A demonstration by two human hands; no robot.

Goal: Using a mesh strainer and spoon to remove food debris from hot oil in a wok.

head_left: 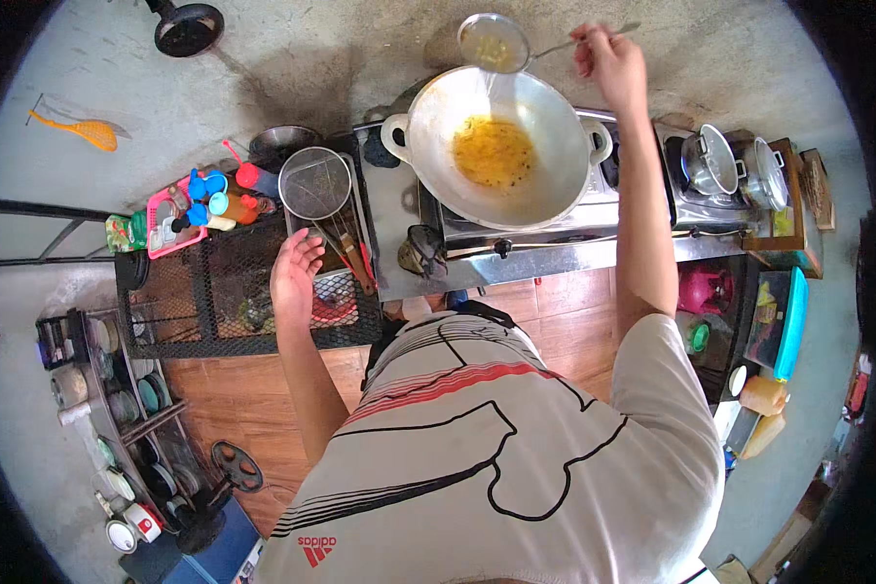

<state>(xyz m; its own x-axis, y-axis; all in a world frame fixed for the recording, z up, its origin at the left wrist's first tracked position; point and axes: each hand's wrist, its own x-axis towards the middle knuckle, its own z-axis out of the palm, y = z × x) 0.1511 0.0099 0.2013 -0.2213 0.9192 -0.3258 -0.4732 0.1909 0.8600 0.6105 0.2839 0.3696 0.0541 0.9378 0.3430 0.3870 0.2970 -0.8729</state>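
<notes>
My right hand point(606, 62) grips the long handle of a skimmer ladle point(494, 44), raised above the far rim of a large metal wok point(438, 175). Pale yellowish pieces lie in the ladle's bowl, and a thin whitish streak shows just below it. Yellow-brown oil point(493, 153) with dark specks pools at the bottom of the wok, which sits on a gas stove point(525, 255). Empty and with fingers apart, my left hand point(297, 270) hovers by a round wire strainer point(315, 182) resting over a metal tray point(363, 212).
Left of the stove, a black mesh rack point(168, 292) bears a pink basket point(179, 244) of sauce bottles. Metal pots point(713, 160) stand on burners at the right. A folded dark cloth point(422, 252) lies at the stove's front left. A dish rack point(128, 409) stands lower left.
</notes>
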